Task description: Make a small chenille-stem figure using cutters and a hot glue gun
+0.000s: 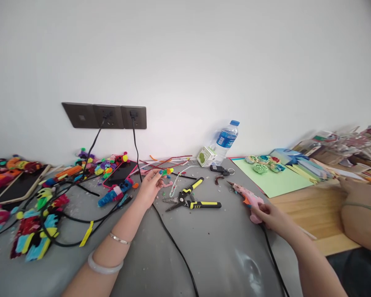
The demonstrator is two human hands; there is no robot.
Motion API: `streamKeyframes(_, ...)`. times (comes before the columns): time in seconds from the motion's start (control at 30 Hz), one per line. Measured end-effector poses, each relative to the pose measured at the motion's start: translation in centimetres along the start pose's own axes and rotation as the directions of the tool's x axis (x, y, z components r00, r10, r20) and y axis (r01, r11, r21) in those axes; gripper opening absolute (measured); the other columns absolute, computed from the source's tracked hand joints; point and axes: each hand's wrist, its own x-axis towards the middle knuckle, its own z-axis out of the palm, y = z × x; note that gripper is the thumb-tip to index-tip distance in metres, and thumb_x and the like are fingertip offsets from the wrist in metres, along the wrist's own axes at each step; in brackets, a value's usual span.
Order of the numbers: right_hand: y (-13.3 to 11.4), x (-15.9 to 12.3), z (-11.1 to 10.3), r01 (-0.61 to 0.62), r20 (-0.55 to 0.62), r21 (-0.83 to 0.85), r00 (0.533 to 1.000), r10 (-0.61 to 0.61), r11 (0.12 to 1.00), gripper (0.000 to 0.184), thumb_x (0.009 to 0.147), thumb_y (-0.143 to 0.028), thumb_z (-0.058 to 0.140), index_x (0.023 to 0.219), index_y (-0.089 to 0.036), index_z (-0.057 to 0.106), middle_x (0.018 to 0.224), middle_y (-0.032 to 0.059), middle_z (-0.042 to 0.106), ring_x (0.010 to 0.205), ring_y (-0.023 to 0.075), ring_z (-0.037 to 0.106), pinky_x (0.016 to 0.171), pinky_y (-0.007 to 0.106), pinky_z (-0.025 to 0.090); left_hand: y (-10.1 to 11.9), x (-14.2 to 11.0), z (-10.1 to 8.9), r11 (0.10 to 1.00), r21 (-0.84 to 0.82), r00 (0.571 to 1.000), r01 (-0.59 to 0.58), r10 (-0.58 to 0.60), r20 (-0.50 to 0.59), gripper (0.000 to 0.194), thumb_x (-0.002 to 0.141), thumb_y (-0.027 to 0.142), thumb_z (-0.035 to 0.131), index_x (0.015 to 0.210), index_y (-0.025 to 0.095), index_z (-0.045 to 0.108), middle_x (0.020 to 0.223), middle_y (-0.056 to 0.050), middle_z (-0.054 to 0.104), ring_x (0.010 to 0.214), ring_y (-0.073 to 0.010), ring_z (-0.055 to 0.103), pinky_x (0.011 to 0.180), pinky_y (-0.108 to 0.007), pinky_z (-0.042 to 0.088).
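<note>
Between its fingertips, my left hand (149, 189) pinches a small fuzzy green, yellow and orange craft piece (167, 171), raised over the grey table. My right hand (270, 216) is wrapped round the rear of a pink glue gun (249, 197), its nozzle pointing to the upper left and a black cord trailing from it. Whether the glue gun rests on the table I cannot tell. Wire strippers (190, 199) with black and yellow handles lie spread between my hands. A pale twisted strand (174, 186) curves beside their jaws.
Fuzzy craft figures (43, 206), a phone (119, 175) and looping black cables (64, 243) crowd the left. Pipe cleaners (163, 161), a drink carton (206, 156), water bottle (226, 144) and keys (221, 170) sit along the wall. Rosettes lie on green paper (275, 185). A co-worker's arm (361, 214) is at right.
</note>
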Motion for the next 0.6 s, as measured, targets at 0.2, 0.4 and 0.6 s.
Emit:
streamKeyframes(0.2,-1.6,-1.5,0.0,-0.151,0.125,0.267,0.985,0.121,0.952,0.047,0.074,-0.063,0.059,0.067,-0.017,0.063,0.05,0.0044,0.059,0.049,0.0178,0.053,0.044,0.027,0.036,0.0,0.2,-0.3,0.999,0.022,0.999,-0.049,0.048,0.023,0.038,0.058,0.027,0.086,0.088,0.015,0.066,0.076,-0.003,0.069,0.06,-0.0079,0.057,0.062,-0.021,0.047)
streamKeyframes(0.4,-5.2,-1.7,1.5,-0.09,0.07,0.84,0.996,0.057,0.535,0.041,0.069,-0.055,0.074,0.081,-0.017,0.065,0.068,0.0017,0.057,0.047,0.0102,0.044,0.037,0.024,0.035,0.1,0.1,-0.1,1.0,-0.009,1.0,0.001,-0.001,-0.023,0.037,0.057,0.029,0.087,0.081,0.014,0.063,0.074,-0.003,0.07,0.06,-0.0082,0.058,0.061,-0.021,0.046)
streamKeyframes(0.6,-13.0,-0.4,2.4,-0.017,0.09,0.953,0.969,-0.23,0.302,0.031,0.078,-0.049,0.069,0.089,-0.021,0.059,0.081,0.0047,0.065,0.061,0.0148,0.057,0.051,0.027,0.047,0.4,-0.1,0.2,0.999,-0.04,0.998,0.029,-0.031,-0.048,0.035,0.058,0.029,0.086,0.075,0.016,0.058,0.071,-0.002,0.069,0.06,-0.0089,0.059,0.06,-0.021,0.046)
